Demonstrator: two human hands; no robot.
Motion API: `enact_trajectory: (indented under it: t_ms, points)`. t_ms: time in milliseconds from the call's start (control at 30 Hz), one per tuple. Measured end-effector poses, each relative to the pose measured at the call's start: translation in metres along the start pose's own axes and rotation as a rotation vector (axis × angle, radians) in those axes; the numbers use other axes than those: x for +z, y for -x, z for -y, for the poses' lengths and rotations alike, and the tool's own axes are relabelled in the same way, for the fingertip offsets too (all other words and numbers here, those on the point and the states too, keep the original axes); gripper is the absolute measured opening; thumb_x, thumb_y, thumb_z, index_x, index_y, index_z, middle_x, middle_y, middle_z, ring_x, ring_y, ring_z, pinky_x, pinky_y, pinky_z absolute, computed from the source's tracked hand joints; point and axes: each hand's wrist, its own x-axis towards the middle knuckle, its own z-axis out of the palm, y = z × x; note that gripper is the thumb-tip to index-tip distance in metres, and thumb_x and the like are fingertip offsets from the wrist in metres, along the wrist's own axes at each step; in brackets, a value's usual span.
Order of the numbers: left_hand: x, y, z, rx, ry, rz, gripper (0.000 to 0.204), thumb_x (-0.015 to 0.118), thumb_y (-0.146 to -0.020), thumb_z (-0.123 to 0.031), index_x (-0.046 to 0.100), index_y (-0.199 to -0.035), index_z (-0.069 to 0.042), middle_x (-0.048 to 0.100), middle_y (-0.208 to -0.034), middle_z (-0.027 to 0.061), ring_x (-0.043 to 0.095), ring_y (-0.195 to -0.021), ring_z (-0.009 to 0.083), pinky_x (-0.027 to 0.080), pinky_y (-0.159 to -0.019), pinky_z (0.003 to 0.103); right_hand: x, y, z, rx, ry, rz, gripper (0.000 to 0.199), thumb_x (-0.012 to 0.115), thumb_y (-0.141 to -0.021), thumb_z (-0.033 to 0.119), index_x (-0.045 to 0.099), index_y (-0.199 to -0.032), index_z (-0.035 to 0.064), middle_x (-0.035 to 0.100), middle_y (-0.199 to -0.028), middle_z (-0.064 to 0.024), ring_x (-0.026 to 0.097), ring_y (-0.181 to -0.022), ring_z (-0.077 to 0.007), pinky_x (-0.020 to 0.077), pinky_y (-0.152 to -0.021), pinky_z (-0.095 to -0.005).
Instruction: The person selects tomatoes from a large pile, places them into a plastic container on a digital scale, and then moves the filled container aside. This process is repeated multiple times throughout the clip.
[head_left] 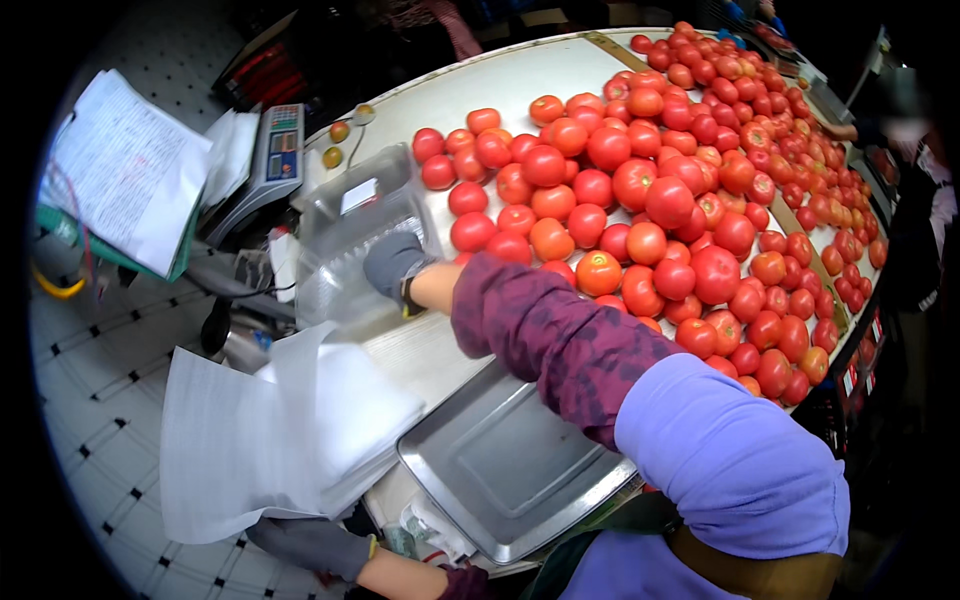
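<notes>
My right hand point(397, 266), in a grey glove, reaches far across to the clear plastic trays point(320, 215) on the table's left side. Its fingers are curled at the near tray, which is smeared by motion. Low on the left, my left hand point(312, 546), also grey-gloved, is closed at the lower edge of a white foam sheet point(230, 440); the fingertips are partly hidden. More white sheets point(365, 410) lie stacked beside it. Red tomatoes point(590, 215) spread over the table, right of my right hand. Below my right arm rests a shallow metal tray point(510, 445).
A scale with a keypad point(270, 165) stands at the left, beside written papers point(125, 170). A few small greenish-red fruits point(333, 157) sit near it. Wooden strips point(612, 48) divide the white tabletop point(500, 90). At the far right, another person's arm point(840, 130) reaches toward the table.
</notes>
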Motion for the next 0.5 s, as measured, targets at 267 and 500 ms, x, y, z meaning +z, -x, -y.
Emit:
enact_trajectory:
  t_ms: [267,500]
  points:
    - [-0.114,0.034,-0.076,0.033,-0.033,-0.593,0.033,0.044,-0.097,-0.021,0.056,-0.107,0.009,0.057,-0.109,0.0202,0.053,-0.100,0.0326,0.041,-0.092,0.040,-0.113,0.109,-0.023,-0.409,-0.090,-0.410,0.013,0.059,-0.079,0.019,0.062,-0.089,0.0103,0.059,-0.084,-0.0095,0.060,-0.081,-0.0289,0.0475,-0.066,-0.0413]
    - [-0.098,0.084,-0.119,0.086,0.514,0.468,0.004,0.057,-0.086,-0.002,0.054,-0.086,0.001,0.048,-0.071,0.0036,0.043,-0.066,0.0085,0.038,-0.059,0.026,-0.149,0.356,-0.004,-0.554,0.042,-0.152,0.006,0.058,-0.073,0.018,0.059,-0.077,0.0133,0.051,-0.071,-0.0034,0.054,-0.069,-0.0212,0.0419,-0.058,-0.0349]
